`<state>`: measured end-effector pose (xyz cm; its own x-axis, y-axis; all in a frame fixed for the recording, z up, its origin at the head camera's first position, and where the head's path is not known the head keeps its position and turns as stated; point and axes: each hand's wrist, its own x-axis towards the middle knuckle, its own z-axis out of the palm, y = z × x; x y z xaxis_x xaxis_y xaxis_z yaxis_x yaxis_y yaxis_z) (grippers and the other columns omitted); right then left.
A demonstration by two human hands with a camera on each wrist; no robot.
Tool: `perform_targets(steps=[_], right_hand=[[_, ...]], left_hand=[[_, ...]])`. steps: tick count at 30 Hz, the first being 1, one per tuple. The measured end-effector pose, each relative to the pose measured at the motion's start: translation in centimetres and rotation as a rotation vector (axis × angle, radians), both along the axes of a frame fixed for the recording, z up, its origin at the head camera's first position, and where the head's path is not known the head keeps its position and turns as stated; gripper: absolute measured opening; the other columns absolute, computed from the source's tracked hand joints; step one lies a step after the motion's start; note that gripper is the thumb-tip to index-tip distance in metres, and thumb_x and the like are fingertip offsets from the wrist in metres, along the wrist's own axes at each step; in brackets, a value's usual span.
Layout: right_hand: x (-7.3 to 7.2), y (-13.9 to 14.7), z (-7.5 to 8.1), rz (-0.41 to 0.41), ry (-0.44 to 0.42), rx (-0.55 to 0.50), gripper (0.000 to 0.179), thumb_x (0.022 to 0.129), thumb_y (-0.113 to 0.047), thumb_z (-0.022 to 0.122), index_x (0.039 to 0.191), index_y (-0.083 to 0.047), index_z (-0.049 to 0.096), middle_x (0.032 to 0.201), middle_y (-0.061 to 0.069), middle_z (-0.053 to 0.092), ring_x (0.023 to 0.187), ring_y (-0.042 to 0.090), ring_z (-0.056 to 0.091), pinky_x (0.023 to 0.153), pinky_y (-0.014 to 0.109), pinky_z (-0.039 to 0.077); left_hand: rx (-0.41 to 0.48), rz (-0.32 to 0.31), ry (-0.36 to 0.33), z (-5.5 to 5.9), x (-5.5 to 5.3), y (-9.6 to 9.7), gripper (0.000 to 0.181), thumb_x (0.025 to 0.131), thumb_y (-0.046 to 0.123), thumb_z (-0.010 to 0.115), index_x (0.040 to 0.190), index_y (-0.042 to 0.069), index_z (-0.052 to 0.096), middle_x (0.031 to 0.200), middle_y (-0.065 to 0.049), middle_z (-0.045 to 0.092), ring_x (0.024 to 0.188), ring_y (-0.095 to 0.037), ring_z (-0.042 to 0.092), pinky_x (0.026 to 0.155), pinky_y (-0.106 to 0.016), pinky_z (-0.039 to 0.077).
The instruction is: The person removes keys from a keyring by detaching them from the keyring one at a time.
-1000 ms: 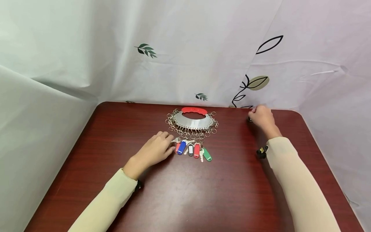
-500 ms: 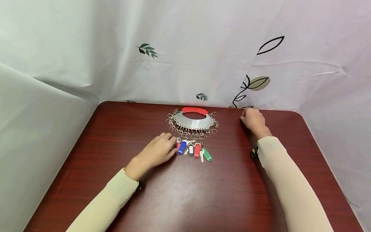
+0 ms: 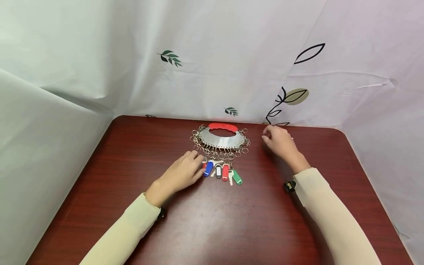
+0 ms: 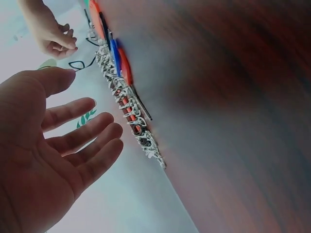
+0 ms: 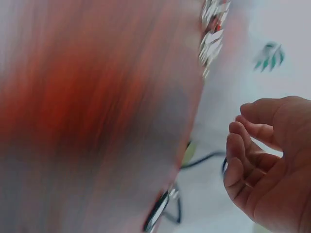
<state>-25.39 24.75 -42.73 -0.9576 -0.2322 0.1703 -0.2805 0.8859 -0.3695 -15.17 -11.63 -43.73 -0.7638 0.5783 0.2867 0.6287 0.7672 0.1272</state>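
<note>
A metal key holder plate (image 3: 222,140) with a red handle (image 3: 223,127) lies near the table's back edge, fringed with several small rings and clips. Below it hang keys with a blue tag (image 3: 208,169), a black tag (image 3: 218,172), a red tag (image 3: 225,172) and a green tag (image 3: 237,177). My left hand (image 3: 185,171) is just left of the tags, fingers spread and relaxed in the left wrist view. To the plate's right is my right hand (image 3: 281,142), fingers loosely curled around nothing. A dark tag with a key (image 5: 158,209) lies beyond it in the right wrist view.
The red-brown tabletop (image 3: 212,221) is bounded by white curtains (image 3: 198,73) with leaf prints at the back and on both sides. Dark wrist bands (image 3: 289,186) show under the sleeve cuffs.
My right hand has moved left toward the key holder, away from the dark item at its fingertips earlier. My left hand has shifted slightly right; the key holder stays in place.
</note>
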Motion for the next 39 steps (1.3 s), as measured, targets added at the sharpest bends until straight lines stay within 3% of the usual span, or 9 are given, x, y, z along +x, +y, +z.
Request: perform_targets(steps=[9,15,22,28,33,39], right_hand=[[2.9,-4.4,0.5,0.134,-0.044,-0.084,0.008,0.095,-0.013,0.068,0.099,-0.006,0.069,0.092,0.008,0.069,0.084,0.022,0.065,0.076,0.039,0.056],[4.5,-7.2,0.1,0.209,-0.114,-0.053,0.011,0.094,-0.021,0.071,0.098,-0.01,0.069,0.093,0.003,0.069,0.086,0.018,0.065,0.079,0.038,0.057],[5.8,-9.5,-1.1,0.176,-0.151,0.086,0.024,0.092,-0.037,0.074,0.089,-0.016,0.062,0.086,-0.001,0.062,0.076,0.018,0.058,0.066,0.038,0.051],[6.1,-10.7,-1.4,0.165,-0.176,0.152,0.033,0.09,-0.043,0.076,0.081,-0.017,0.057,0.079,-0.001,0.058,0.072,0.018,0.055,0.057,0.036,0.046],[6.2,-10.8,-1.3,0.145,-0.195,0.163,0.025,0.091,-0.033,0.072,0.078,-0.016,0.058,0.08,0.001,0.058,0.073,0.019,0.055,0.057,0.036,0.047],[6.2,-10.5,-1.1,0.138,-0.237,0.135,0.008,0.087,-0.015,0.068,0.081,-0.014,0.062,0.084,0.003,0.059,0.077,0.02,0.057,0.064,0.037,0.05]], left_hand=[[0.091,0.058,-0.088,0.9,-0.2,0.2,0.029,0.097,0.023,0.07,0.117,0.001,0.067,0.104,-0.012,0.061,0.097,-0.03,0.058,0.089,-0.044,0.053],[0.125,0.077,-0.139,1.1,-0.4,0.8,0.029,0.098,0.022,0.068,0.119,0.002,0.067,0.106,-0.011,0.062,0.099,-0.03,0.06,0.091,-0.045,0.053],[0.184,0.129,-0.232,1.2,-0.5,2.0,0.026,0.099,0.024,0.068,0.117,0.005,0.067,0.104,-0.008,0.061,0.093,-0.025,0.059,0.086,-0.044,0.053],[0.21,0.119,-0.278,1.2,-0.7,3.0,0.022,0.098,0.02,0.068,0.113,0.004,0.069,0.104,-0.008,0.061,0.091,-0.024,0.06,0.085,-0.043,0.053],[0.203,0.117,-0.323,1.1,-0.8,3.5,0.019,0.099,0.021,0.066,0.111,0.006,0.068,0.106,-0.006,0.063,0.096,-0.023,0.061,0.088,-0.041,0.053],[0.246,0.098,-0.325,1.3,-0.9,4.0,0.015,0.098,0.019,0.067,0.106,0.007,0.07,0.098,-0.007,0.065,0.087,-0.022,0.06,0.083,-0.04,0.053]])
